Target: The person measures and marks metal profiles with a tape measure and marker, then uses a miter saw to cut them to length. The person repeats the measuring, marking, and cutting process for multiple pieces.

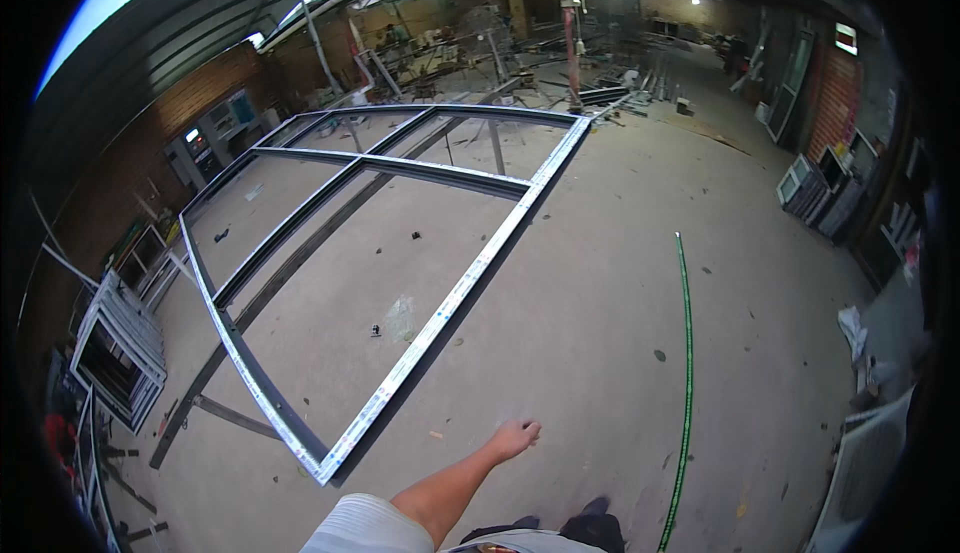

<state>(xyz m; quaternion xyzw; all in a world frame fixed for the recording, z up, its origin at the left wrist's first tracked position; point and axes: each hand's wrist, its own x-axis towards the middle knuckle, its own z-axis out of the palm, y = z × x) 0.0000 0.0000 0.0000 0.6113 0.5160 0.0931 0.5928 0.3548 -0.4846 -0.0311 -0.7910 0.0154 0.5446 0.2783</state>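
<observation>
My left hand (517, 439) hangs over the concrete floor, its fingers loosely curled, with nothing visible in them. It touches nothing and is nearest to the lower right side of a large metal window frame (455, 298). That frame has dark profiles faced with white printed film, with crossbars dividing it into panels. Dark support bars (290, 271) run beneath it. On my right, a long thin green strip (688, 353) with dark marks, like a tape measure blade, stretches away from the lower edge. My right hand is out of view, so what holds the strip's near end is hidden.
Stacked white frames (120, 353) lean at the left. More framed panels (825, 188) stand along the right wall. A red post (572, 43) rises behind the window frame, near piled metal lengths (610, 95). Clear plastic film (400, 319) lies on the floor.
</observation>
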